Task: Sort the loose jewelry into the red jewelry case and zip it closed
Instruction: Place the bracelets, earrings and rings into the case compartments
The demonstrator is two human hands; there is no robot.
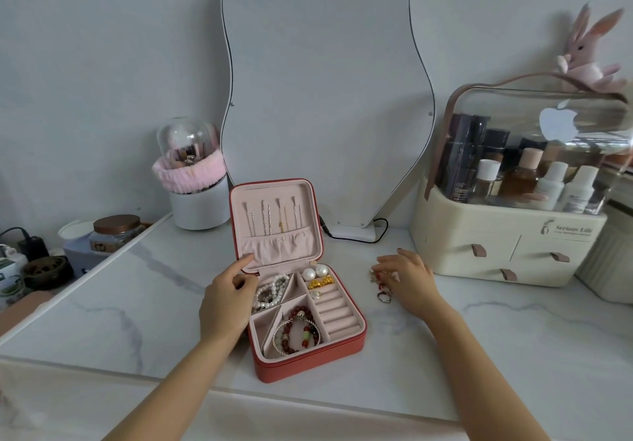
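L hand [227, 295] is resting at the left edge of the open red jewelry case [308, 365] w/ fingers loosely curled, holding nothing. Case is sitting mid desk [137, 303], lid up. R hand [406, 278] is pressing spread fingers on loose jewelry [382, 291] just right of case.

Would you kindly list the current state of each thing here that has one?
red jewelry case: open, unzipped
ring rolls: empty
loose jewelry: on the table, under right hand
left hand: fingertip on lid pocket
organizer drawers: closed
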